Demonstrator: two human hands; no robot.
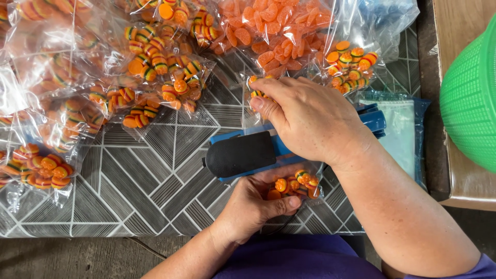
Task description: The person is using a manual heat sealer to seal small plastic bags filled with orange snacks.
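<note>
A blue and black heat sealer (243,152) lies across the patterned tabletop (155,181). My right hand (305,119) presses down on its blue arm, fingers curled over the far side. A small clear bag of striped orange candies (294,185) sticks out from under the sealer toward me. My left hand (253,206) holds that bag from below, thumb beside the candies. The bag's far end with more candies (256,93) shows beyond my right fingers.
Several clear bags of striped candies (155,67) are piled at the left and back. A bag of plain orange jellies (274,26) lies at the back. A stack of flat clear bags (403,134) sits right of the sealer. A green basket (473,98) stands at the right edge.
</note>
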